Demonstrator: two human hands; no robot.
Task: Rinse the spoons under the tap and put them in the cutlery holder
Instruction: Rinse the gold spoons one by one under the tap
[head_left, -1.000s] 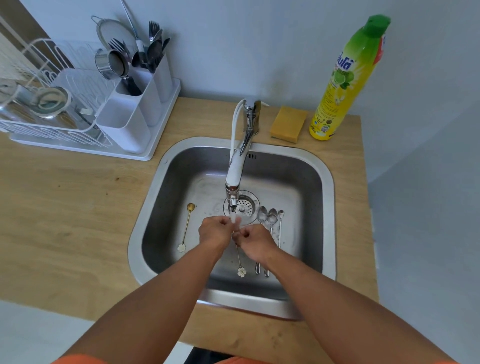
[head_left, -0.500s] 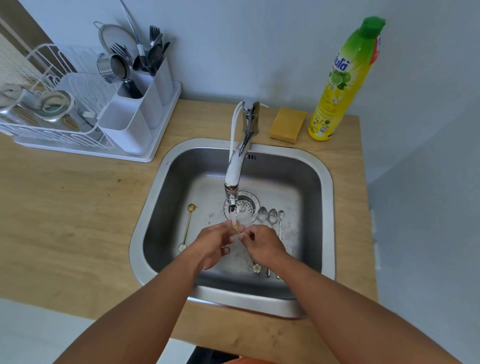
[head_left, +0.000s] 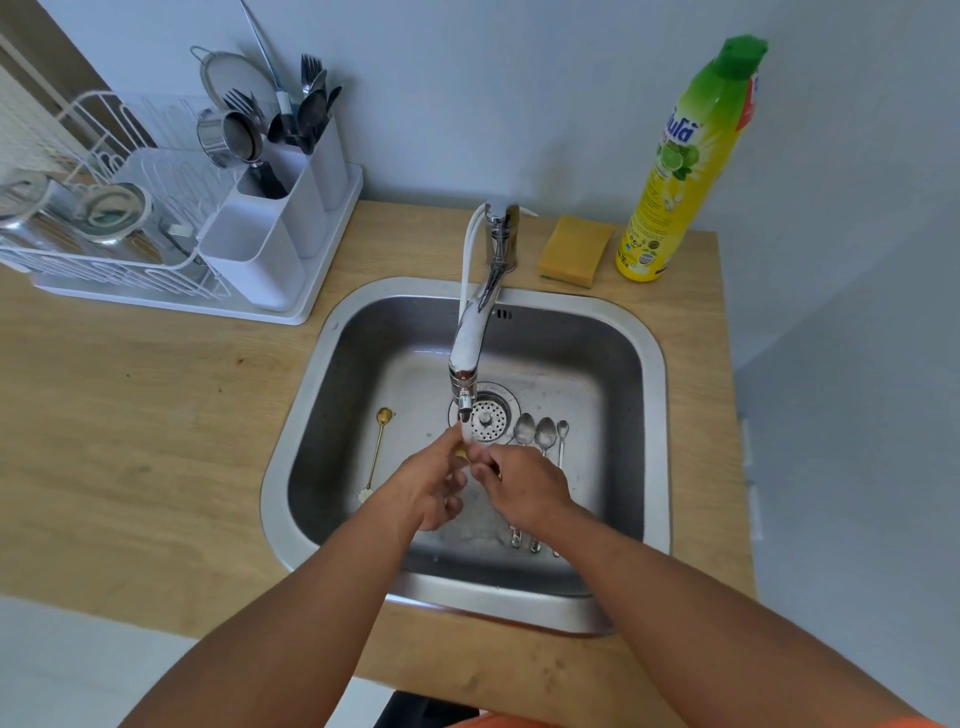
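Note:
Water runs from the tap (head_left: 466, 364) into the steel sink (head_left: 647, 358). Under the stream my left hand (head_left: 428, 480) and my right hand (head_left: 522, 483) meet on a small gold spoon (head_left: 461, 453); only its gold bowl shows between my fingers, the handle is hidden. A second gold spoon (head_left: 378, 449) with a flower end lies on the sink floor at the left. Three silver spoons (head_left: 543, 434) lie side by side right of the drain, partly under my right hand. The white cutlery holder (head_left: 283, 208), with forks and dark utensils in its back compartments, stands at the back left.
A white wire dish rack (head_left: 98, 234) with steel cups sits left of the holder on a white tray. A yellow sponge (head_left: 573, 250) and a tall green-yellow dish soap bottle (head_left: 680, 166) stand behind the sink at the right. The wooden counter (head_left: 130, 415) surrounds the sink.
Both hands have shifted on the gold spoon under the stream; its flower end, visible below my hands before, is now hidden. The other spoons have not moved.

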